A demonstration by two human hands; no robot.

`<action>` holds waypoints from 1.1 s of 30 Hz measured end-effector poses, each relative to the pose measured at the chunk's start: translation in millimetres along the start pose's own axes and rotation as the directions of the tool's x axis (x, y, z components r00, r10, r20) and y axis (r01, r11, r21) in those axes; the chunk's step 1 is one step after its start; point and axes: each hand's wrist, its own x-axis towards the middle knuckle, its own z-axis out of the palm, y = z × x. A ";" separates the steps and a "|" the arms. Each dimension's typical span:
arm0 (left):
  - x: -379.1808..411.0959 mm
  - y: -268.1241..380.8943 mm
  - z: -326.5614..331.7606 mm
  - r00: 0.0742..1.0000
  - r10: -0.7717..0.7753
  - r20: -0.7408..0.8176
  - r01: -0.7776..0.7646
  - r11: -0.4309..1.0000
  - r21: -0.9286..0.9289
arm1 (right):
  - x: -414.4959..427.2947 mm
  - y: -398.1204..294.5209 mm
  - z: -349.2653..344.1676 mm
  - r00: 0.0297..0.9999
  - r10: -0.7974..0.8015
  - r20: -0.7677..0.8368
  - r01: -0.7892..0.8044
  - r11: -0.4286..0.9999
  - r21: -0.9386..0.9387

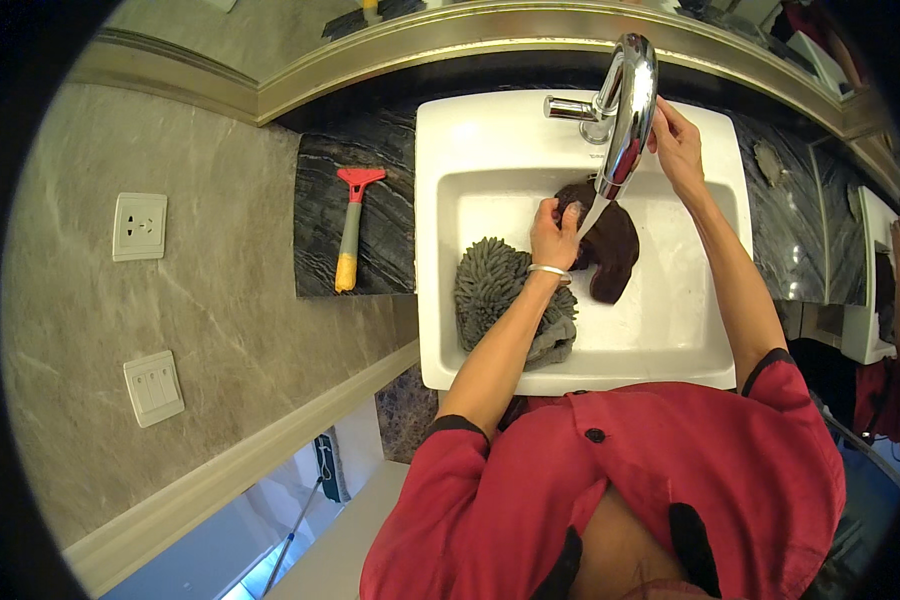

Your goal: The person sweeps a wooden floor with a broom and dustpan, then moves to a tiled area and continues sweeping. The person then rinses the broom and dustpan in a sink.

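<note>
A dark brown wet cloth (pixel 613 251) lies bunched in the white basin (pixel 660 315). My left hand (pixel 556 236), with a pale bangle at the wrist, grips the upper left part of this cloth. Water (pixel 592 217) runs from the chrome tap (pixel 630 112) down beside my left fingers. My right hand (pixel 679 146) is raised at the right side of the tap spout, its fingertips partly hidden behind the metal; whether they touch it I cannot tell. Left of the cloth, partly under my left forearm, rests a grey chenille wash mitt (pixel 491 289).
A scraper (pixel 351 225) with a red head and a grey and yellow handle lies on the black marble counter (pixel 319 225) to the left. The wall carries a socket (pixel 140 226) and a switch plate (pixel 154 388). A framed mirror (pixel 450 34) runs behind the sink.
</note>
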 end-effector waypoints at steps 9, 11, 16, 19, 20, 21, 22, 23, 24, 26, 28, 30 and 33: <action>-29.8 55.2 -29.8 0.878 -0.187 0.441 -0.154 0.761 0.630 | -122.7 88.2 14.7 1.000 -0.006 -0.004 0.004 0.897 -0.441; -32.7 51.6 -28.4 0.943 0.087 0.322 -0.272 0.759 0.592 | -136.6 79.7 36.6 0.977 -0.163 0.136 0.212 0.719 -0.662; -19.1 39.4 -27.0 0.857 0.034 0.514 -0.415 0.637 0.649 | -111.5 69.4 44.5 0.880 -0.235 0.413 0.450 0.691 -0.565; -27.4 29.3 -27.8 0.823 0.010 0.568 -0.459 0.601 0.654 | -108.4 64.6 37.5 0.817 -0.145 0.558 0.499 0.661 -0.560; -27.8 28.6 -25.2 0.821 -0.005 0.571 -0.454 0.600 0.659 | -109.1 60.6 37.5 0.822 -0.140 0.553 0.489 0.672 -0.556; -30.0 23.4 -22.0 0.822 0.011 0.569 -0.465 0.590 0.660 | -110.0 63.0 39.1 0.827 -0.185 0.531 0.491 0.699 -0.520; -29.3 21.7 -18.5 0.823 0.028 0.567 -0.476 0.579 0.662 | -109.3 68.6 41.6 0.831 -0.230 0.507 0.494 0.724 -0.482; -26.3 20.9 -13.3 0.824 0.006 0.566 -0.475 0.552 0.685 | -107.5 85.2 40.0 0.802 -0.234 0.550 0.532 0.698 -0.479; -23.1 20.0 -10.2 0.818 -0.029 0.574 -0.480 0.515 0.710 | -105.6 93.9 40.5 0.820 -0.167 0.547 0.472 0.738 -0.483; -20.6 31.6 -8.4 0.804 -0.113 0.584 -0.484 0.446 0.753 | -103.6 83.7 41.9 0.808 -0.076 0.585 0.441 0.735 -0.514; -19.1 28.7 -7.3 0.809 -0.128 0.574 -0.462 0.466 0.755 | -102.2 104.0 45.9 0.851 -0.110 0.514 0.401 0.768 -0.499; -20.4 15.5 -7.2 0.832 -0.053 0.551 -0.463 0.481 0.745 | -102.5 102.1 51.3 0.857 -0.226 0.464 0.444 0.781 -0.439; -15.9 7.3 -10.7 0.842 0.078 0.534 -0.465 0.608 0.644 | -111.5 80.3 53.2 0.930 -0.169 0.325 0.302 0.857 -0.418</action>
